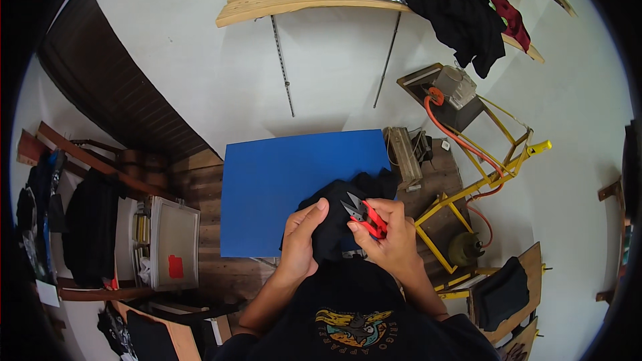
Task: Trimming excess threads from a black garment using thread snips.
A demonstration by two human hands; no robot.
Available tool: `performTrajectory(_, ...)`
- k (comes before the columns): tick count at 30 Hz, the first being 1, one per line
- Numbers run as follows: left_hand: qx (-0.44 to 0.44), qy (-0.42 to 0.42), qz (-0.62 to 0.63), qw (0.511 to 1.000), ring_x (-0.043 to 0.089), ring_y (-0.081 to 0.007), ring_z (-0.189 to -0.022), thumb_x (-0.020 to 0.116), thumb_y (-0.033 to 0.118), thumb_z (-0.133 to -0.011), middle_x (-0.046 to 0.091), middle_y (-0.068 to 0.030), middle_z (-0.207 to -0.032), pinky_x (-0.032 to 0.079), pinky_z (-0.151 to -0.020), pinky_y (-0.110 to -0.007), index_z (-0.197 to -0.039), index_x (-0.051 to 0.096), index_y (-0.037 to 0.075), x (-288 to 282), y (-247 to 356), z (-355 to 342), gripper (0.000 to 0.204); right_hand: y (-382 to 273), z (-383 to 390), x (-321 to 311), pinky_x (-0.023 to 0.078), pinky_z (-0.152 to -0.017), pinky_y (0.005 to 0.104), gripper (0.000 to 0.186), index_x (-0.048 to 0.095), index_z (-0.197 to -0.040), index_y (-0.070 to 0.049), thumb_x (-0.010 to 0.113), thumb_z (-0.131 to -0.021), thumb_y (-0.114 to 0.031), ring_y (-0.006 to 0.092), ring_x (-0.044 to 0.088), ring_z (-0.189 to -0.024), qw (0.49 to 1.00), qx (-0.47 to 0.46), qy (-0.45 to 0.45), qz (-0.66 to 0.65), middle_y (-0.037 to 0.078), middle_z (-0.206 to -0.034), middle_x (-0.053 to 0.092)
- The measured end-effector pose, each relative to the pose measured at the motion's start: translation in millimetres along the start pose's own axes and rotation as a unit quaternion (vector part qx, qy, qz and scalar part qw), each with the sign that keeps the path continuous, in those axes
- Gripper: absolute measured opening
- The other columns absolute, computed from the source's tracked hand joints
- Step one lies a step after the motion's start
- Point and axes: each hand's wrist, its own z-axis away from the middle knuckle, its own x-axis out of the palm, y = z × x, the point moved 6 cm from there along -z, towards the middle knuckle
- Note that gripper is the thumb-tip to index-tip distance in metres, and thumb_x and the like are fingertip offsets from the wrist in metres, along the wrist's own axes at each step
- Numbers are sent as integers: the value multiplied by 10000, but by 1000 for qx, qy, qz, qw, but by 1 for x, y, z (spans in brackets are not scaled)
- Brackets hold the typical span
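Black fabric [334,194] lies bunched over the near right part of a blue board [257,180]. My left hand [300,237] grips it at its left side, thumb pressed on top. My right hand [389,234] is closed on small thread snips [369,220] with red handles and dark pointed blades, which stand apart over the fabric and point up and to the left.
A wall shelf [241,8] holds folded clothing and tape. A yellow metal stand [491,188] with orange hose and gas cylinder [471,249] is at right. A framed screen [175,237] and draped black garments [87,227] are at left; a wooden board [525,281] is lower right.
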Motion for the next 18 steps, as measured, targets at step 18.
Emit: performTrajectory(18,-1,-4,-31,999,666,-158,-866,451,239,-998,682,-127,-989,517,-793,-266,-1057,632,-42,5,1,2,340,-7,5,-3,501,-477,303,333,549,-978,18,763,-791,-156,232,652,-557,998,-60,5,22,133,-763,655)
